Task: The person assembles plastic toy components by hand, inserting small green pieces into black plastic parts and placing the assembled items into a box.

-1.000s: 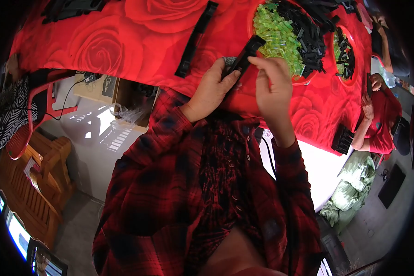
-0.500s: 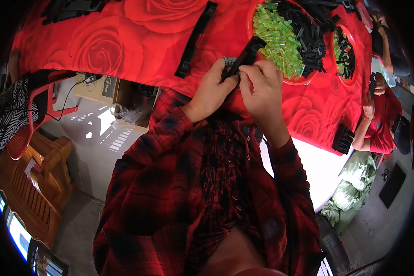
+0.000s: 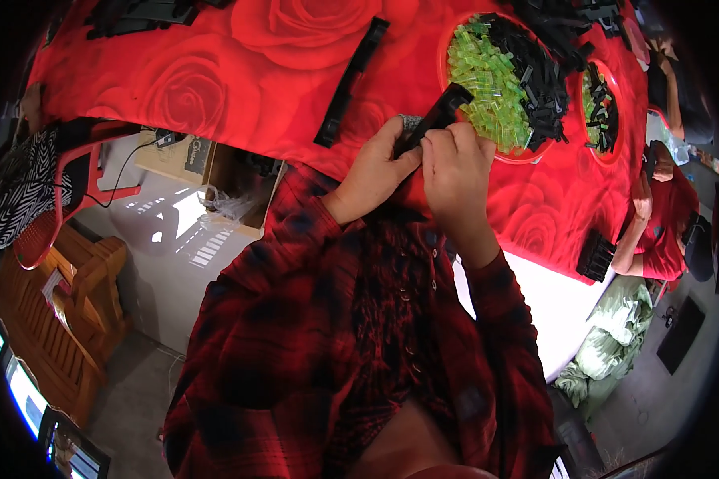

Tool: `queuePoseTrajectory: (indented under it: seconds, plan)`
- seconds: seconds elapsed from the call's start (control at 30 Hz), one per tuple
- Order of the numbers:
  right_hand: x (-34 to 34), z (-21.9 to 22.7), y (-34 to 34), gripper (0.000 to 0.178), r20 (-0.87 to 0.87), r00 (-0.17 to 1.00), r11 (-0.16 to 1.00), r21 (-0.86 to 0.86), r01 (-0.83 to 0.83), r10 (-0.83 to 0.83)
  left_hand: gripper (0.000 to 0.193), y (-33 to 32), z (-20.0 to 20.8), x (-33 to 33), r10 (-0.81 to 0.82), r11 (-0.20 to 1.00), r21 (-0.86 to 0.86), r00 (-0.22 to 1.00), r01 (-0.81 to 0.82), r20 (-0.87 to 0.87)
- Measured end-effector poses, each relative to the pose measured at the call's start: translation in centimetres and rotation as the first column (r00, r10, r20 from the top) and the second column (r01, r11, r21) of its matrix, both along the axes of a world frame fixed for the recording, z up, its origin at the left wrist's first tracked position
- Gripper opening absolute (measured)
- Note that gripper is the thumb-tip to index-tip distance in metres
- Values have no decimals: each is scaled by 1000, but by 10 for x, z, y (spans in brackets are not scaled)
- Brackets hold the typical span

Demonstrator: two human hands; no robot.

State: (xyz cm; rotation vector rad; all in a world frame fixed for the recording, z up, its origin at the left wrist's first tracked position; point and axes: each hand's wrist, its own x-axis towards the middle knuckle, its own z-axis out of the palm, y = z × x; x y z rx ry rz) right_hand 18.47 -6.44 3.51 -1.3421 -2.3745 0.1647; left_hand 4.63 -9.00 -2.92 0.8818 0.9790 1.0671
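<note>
My left hand [image 3: 374, 168] grips the lower end of a long black plastic strip [image 3: 442, 112] that points up and to the right, over the edge of a table with a red rose-patterned cloth [image 3: 240, 72]. My right hand [image 3: 455, 164] is closed against the same strip just right of the left hand, fingers pressing on it. Just beyond the strip's tip sits a red round tray [image 3: 527, 154] heaped with small translucent green pieces [image 3: 487, 76] and black parts [image 3: 539, 76].
A second black strip [image 3: 350, 82] lies flat on the cloth to the left. Another red tray [image 3: 599, 108] with green and black parts sits farther right. A person in red [image 3: 663, 231] works at the right edge. A black block [image 3: 595, 255] rests on the table's corner. A wooden bench [image 3: 56, 319] stands at lower left.
My right hand has come down from above the strip and closed onto it beside the left hand. The strip has tilted slightly and stays over the table edge.
</note>
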Motion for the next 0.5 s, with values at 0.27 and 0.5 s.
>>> queuePoseTrajectory:
  seconds: [0.27, 0.5]
  plan:
    - [4, -5, 6, 17, -94, 992, 997, -1, 82, -82, 48, 6, 23, -17, -57, 989, -111, 952, 95, 300]
    - [1, -5, 5, 16, -127, 991, 998, 31, 46, -42, 47, 2, 13, -17, -10, 979, -182, 906, 96, 422]
